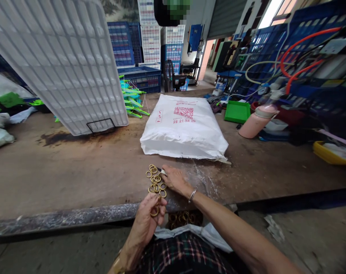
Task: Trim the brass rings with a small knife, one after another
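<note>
Close to the table's front edge, my left hand is closed around one or more gold-coloured rings; its fingers hide how many. My right hand rests low over the tabletop, gripping a small object with a dark tip and a pale band, whose kind I cannot make out. Between the hands and just left of the right one lies a loose pile of similar gold rings. Below the edge, in front of my body, more rings show in a container, partly covered by pale cloth or plastic.
A white sack with red print lies just beyond my hands. At left, a ribbed white panel stands on a wire support. Green plastic pieces sit behind it. To the right are a green tray, a pink bottle and hoses.
</note>
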`<state>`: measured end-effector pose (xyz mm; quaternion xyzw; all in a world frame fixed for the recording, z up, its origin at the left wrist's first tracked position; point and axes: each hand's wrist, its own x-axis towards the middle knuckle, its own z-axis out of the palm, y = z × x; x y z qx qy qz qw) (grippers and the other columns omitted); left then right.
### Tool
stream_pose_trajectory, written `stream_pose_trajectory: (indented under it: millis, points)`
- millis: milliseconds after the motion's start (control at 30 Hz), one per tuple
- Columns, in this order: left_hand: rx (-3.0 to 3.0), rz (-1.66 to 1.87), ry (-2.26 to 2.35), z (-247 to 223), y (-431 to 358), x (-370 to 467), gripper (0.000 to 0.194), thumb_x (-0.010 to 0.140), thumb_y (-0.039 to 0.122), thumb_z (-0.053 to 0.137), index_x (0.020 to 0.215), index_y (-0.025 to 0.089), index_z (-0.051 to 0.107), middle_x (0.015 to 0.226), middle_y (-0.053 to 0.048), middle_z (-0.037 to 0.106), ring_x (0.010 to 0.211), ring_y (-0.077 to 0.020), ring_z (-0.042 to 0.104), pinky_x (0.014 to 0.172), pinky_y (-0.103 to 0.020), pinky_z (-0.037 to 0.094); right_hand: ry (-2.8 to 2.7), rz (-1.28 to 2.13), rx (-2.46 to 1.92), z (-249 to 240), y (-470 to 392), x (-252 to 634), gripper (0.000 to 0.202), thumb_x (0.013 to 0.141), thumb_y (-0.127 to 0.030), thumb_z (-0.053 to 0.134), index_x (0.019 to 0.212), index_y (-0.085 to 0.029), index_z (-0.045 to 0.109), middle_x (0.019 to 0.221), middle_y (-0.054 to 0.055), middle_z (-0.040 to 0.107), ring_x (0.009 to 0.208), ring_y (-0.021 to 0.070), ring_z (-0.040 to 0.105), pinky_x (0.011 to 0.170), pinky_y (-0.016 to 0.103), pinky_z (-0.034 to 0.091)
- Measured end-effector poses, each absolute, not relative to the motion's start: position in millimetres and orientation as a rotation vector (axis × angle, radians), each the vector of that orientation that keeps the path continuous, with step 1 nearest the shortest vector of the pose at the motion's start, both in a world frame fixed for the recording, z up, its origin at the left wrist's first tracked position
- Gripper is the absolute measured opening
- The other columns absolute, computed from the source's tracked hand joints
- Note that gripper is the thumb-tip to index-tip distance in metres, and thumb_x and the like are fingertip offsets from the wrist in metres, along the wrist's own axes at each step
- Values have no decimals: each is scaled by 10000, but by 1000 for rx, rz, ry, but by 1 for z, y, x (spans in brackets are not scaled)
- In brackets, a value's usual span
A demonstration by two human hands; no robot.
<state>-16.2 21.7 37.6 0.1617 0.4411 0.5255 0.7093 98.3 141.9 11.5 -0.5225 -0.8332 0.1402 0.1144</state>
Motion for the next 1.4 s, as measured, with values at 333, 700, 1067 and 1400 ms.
stream_pose_trajectory:
  millis: [333,700,1067,1400]
  points:
    - [85,1191,908,25,32,-27,275,619,256,740,759,147,530,719,-21,622,585,-97,572,439,-170,408,-2348,587,-1565,10,144,102,126,804,-166,424,904,-166,501,722,27,583,611,135,506,564,248,275]
    - [442,1211,1104,30,45,-11,419,627,491,696,830,175,508,550,79,489,374,-17,339,330,-127,195,-1923,1161,-1135,34,95,112,131,861,-297,399,819,-192,465,645,-51,455,595,101,413,566,209,327]
    - [658,1119,1256,24,40,-13,373,683,516,631,758,172,508,510,82,454,364,-18,298,347,-146,183,-1892,1307,-1168,31,94,111,256,858,-348,404,678,-177,468,593,-56,417,559,87,373,530,205,298]
    - [564,1168,1117,27,38,-12,379,655,484,673,718,172,468,589,70,490,374,-4,288,331,-131,167,-2095,1074,-1219,19,89,120,130,811,-180,397,745,-183,509,606,-33,477,560,100,392,542,203,283]
